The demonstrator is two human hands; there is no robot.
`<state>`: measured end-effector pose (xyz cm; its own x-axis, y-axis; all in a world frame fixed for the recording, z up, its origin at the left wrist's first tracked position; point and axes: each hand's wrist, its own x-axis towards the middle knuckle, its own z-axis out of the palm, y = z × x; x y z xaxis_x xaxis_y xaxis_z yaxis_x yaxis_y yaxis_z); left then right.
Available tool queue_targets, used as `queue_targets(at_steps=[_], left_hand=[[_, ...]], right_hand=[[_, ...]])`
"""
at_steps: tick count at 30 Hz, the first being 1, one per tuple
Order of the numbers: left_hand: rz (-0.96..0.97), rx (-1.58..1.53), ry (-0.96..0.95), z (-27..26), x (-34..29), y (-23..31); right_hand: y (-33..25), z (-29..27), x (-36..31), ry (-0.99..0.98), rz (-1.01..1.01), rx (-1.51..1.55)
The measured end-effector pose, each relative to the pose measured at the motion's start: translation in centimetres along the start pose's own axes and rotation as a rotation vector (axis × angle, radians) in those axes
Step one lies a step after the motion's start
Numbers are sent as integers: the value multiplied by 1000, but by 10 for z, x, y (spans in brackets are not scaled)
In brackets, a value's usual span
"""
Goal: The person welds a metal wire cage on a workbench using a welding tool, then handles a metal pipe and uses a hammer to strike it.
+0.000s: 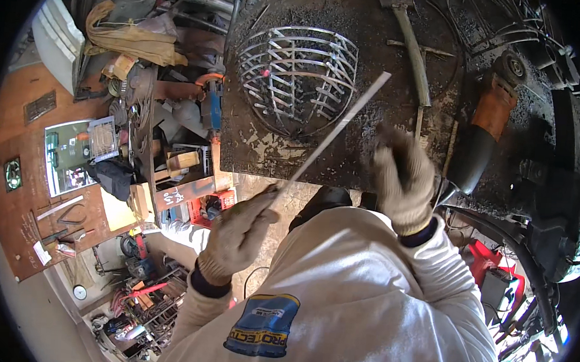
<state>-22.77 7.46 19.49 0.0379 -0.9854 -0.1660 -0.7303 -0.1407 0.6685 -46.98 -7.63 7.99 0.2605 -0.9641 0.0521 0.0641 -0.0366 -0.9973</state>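
left hand (238, 234), left of centre: gloved fingers grasp the lower end of the flat metal strip (337, 130). strip slants over the table (360, 162) to the upper centre of the frame. right hand (405, 180), right of centre: fingers released, half open. curved bar grille (294, 73): upper centre, on the table. hammer (411, 50): upper right.

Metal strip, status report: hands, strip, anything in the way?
Gloved left hand gripping metal strip by its near end. Right hand open, apart from it. Possibly in the way: domed metal frame, hammer, grinder on table.
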Motion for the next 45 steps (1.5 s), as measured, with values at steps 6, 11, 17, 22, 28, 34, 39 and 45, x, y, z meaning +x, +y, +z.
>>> queue_targets(at_steps=[6, 11, 17, 22, 28, 34, 39, 45], left_hand=[[-204, 108, 189, -33, -30, 16], [-295, 201, 98, -57, -24, 37], [-366, 242, 11, -71, -13, 51], [126, 550, -50, -80, 11, 57], [-358, 291, -177, -95, 30, 102], [99, 626, -300, -88, 46, 82], [-228, 380, -279, -75, 39, 80], [-312, 249, -158, -61, 42, 80]], right_hand=[[33, 14, 60, 4, -153, -667], [52, 26, 86, -1, -98, -710], [56, 29, 98, -30, -116, -756], [51, 32, 101, -26, -89, -773], [50, 33, 102, -32, -100, -774], [51, 31, 103, -11, -138, -768], [49, 31, 102, -54, -62, -781], [48, 32, 104, -56, -99, -735]])
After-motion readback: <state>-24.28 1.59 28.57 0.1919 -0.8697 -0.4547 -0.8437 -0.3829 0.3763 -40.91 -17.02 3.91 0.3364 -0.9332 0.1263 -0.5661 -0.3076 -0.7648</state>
